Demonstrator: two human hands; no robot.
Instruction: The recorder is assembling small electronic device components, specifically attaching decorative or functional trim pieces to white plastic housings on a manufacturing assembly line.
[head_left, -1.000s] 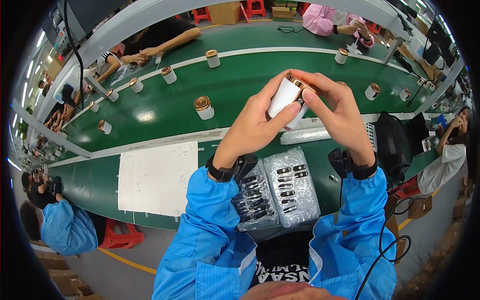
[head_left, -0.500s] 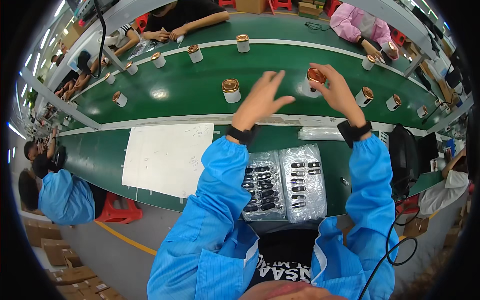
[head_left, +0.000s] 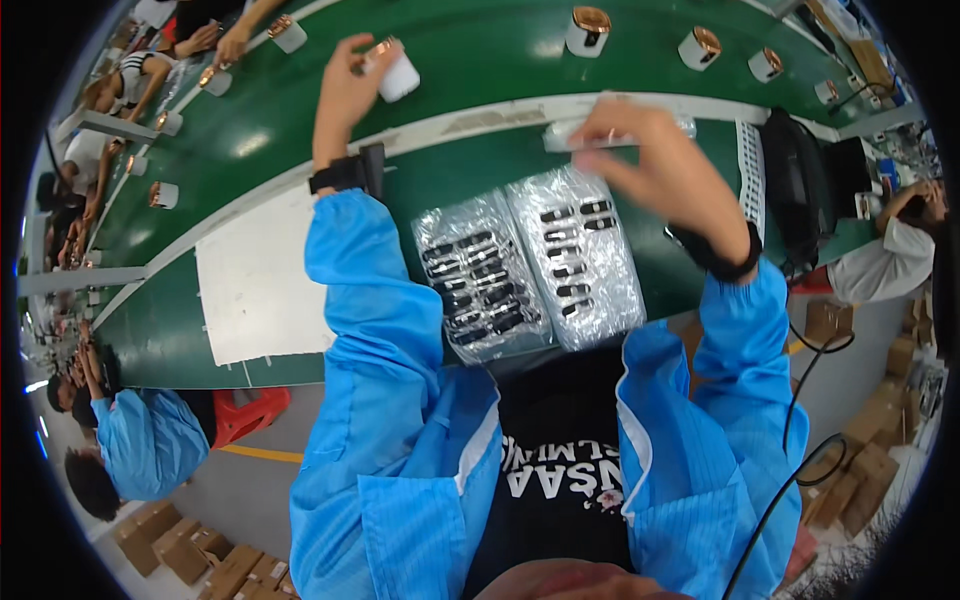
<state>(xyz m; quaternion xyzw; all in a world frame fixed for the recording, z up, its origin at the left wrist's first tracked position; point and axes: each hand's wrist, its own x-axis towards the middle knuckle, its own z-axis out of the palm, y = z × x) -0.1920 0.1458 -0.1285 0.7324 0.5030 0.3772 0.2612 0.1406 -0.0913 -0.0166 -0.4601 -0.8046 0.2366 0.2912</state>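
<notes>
Left hand now stretched out over the green conveyor belt, fingers clamped on a white copper-topped cylinder. Right hand pulled back above the plastic-wrapped trays, blurred, fingers loosely curled; grip impossible to tell.

— Where are the hands?
— The left hand grips a white cylinder over the green belt; the right hand hovers above two plastic trays.
</notes>
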